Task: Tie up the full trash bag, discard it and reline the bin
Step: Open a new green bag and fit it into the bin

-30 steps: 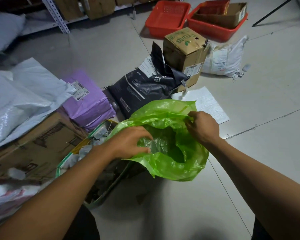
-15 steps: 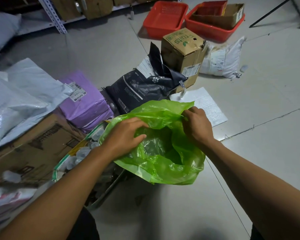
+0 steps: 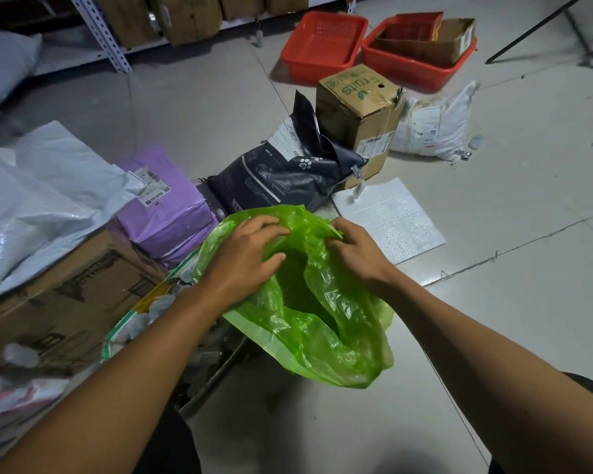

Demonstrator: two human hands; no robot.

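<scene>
**A:** What sort of room is this?

**B:** A storeroom with a pale tiled floor (image 3: 493, 302), seen from above by a head-worn camera. Metal shelving (image 3: 100, 35) with cardboard boxes runs along the far side.

**A:** Where is the trash bag?

**B:** A translucent green trash bag (image 3: 322, 330) sits low in the middle of the view, its mouth open upward. Take it as the landmark. Whether a bin stands under it cannot be told.

**A:** What are the hands doing?

**B:** The left hand (image 3: 247, 258) presses on the bag's left rim, thumb and fingers pinching the film. The right hand (image 3: 356, 251) is clenched on a bunch of film at the far right rim. Both grips hold the bag.

**A:** What surrounds it?

**B:** Just left of the bag, a sack of clear plastic scraps (image 3: 141, 316). Further left, a brown carton (image 3: 65, 295) and a purple parcel (image 3: 165, 206). Beyond the bag, a black pouch (image 3: 281, 176) leans on a cardboard box (image 3: 356, 114); two red baskets (image 3: 322, 46) lie further off. A white sheet (image 3: 391, 217) lies beside the bag's far right.
</scene>
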